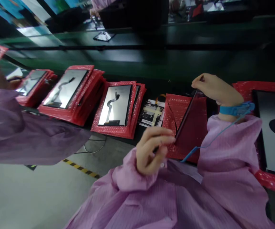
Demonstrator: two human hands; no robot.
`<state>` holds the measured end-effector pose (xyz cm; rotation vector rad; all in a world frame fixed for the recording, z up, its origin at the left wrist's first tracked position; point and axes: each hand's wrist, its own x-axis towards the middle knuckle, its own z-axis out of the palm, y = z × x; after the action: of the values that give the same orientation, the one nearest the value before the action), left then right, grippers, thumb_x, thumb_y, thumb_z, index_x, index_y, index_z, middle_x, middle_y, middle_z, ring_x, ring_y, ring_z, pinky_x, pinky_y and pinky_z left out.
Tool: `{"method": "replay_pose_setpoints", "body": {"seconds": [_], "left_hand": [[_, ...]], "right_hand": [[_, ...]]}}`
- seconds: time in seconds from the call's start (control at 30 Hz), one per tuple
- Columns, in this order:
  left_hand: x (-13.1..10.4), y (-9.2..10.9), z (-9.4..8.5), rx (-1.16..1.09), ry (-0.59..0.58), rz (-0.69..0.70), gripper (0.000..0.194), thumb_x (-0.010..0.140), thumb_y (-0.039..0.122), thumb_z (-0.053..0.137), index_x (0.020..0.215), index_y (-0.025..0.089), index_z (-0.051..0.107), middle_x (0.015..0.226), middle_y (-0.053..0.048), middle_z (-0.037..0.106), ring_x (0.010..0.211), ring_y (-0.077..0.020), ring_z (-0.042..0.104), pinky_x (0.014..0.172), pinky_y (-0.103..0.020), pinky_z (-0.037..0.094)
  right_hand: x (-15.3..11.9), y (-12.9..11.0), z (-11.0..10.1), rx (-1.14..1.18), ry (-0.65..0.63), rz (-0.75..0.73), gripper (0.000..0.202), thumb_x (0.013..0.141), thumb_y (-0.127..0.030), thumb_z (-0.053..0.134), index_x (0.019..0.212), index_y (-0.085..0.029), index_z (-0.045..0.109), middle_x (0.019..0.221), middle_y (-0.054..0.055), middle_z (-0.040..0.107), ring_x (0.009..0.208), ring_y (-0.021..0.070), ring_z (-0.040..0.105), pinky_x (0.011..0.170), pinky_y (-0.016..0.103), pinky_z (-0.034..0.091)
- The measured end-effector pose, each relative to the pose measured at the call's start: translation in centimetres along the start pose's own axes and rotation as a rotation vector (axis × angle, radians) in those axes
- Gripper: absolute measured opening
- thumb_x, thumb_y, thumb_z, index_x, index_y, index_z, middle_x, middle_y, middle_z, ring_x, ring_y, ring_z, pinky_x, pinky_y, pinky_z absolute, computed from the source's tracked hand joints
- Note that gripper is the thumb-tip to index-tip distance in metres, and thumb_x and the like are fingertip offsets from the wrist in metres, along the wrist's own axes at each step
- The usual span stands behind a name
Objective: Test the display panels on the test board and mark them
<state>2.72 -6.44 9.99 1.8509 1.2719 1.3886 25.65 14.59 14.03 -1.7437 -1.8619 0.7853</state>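
A thin dark display panel (pixel 187 113) is tilted up on edge over a red bubble-wrap bag (pixel 172 109). My right hand (pixel 215 89), with a blue wrist strap (pixel 236 109), pinches the panel's far end between thumb and fingers. At its near end, my left hand (pixel 153 149) has curled fingers with the tips at the panel's edge. The thumb's contact there is hard to make out. Left of the bag lies a tablet's inner assembly (pixel 151 113) with yellowish tape. A dark cable shows on the bag beside the panel.
Several stacks of red bubble-wrap bags carry display panels (pixel 115 106) with black flex cables, to the left. Another large panel (pixel 274 127) lies on red wrap at the right. A co-worker's arm (pixel 1 117) reaches in from the left. A green ledge (pixel 137 58) runs behind.
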Motion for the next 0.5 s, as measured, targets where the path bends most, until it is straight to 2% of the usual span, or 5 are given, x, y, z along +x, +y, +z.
{"method": "replay_pose_setpoints", "body": {"seconds": [0.03,0.1,0.23,0.37,0.5], "left_hand": [[0.6,-2.1,0.3,0.149,0.033,0.136,0.025,0.098,0.022,0.053,0.115,0.028,0.069,0.113,-0.006,0.067,0.107,-0.0230,0.064,0.094,-0.044,0.058],[1.3,-6.6,0.6,0.443,-0.008,0.241,0.026,0.096,0.016,0.053,0.118,0.023,0.067,0.117,-0.010,0.063,0.109,-0.0227,0.061,0.095,-0.041,0.055],[0.6,-12.9,0.5,0.771,-0.170,0.186,0.041,0.097,0.035,0.057,0.132,0.015,0.059,0.140,-0.021,0.048,0.125,-0.0335,0.049,0.103,-0.051,0.047],[-0.1,-14.1,0.7,0.874,-0.279,0.129,0.058,0.094,0.055,0.055,0.142,0.022,0.054,0.145,-0.019,0.043,0.124,-0.0356,0.047,0.103,-0.052,0.044],[0.1,-13.6,0.9,0.900,-0.305,0.108,0.057,0.095,0.059,0.051,0.142,0.027,0.057,0.145,-0.019,0.041,0.122,-0.0361,0.047,0.101,-0.051,0.043]], "right_hand": [[0.0,0.0,0.0,-0.008,-0.001,0.000,0.009,0.085,-0.025,0.062,0.087,-0.017,0.067,0.088,0.003,0.066,0.079,0.0179,0.058,0.090,0.043,0.048],[0.0,-0.1,0.0,-0.026,-0.004,0.002,0.011,0.087,-0.025,0.062,0.090,-0.017,0.067,0.089,0.003,0.066,0.079,0.0172,0.058,0.090,0.043,0.048],[0.1,-0.1,0.1,-0.041,-0.009,0.009,0.014,0.090,-0.028,0.061,0.092,-0.015,0.066,0.090,0.005,0.065,0.084,0.0171,0.058,0.092,0.043,0.047],[0.3,0.1,0.3,-0.010,-0.009,-0.007,0.017,0.090,-0.032,0.062,0.089,-0.016,0.064,0.089,0.005,0.064,0.088,0.0184,0.059,0.094,0.044,0.046],[0.3,0.3,0.3,-0.023,-0.001,0.005,0.013,0.090,-0.029,0.062,0.091,-0.017,0.065,0.090,0.004,0.064,0.086,0.0176,0.059,0.095,0.045,0.045]]}}
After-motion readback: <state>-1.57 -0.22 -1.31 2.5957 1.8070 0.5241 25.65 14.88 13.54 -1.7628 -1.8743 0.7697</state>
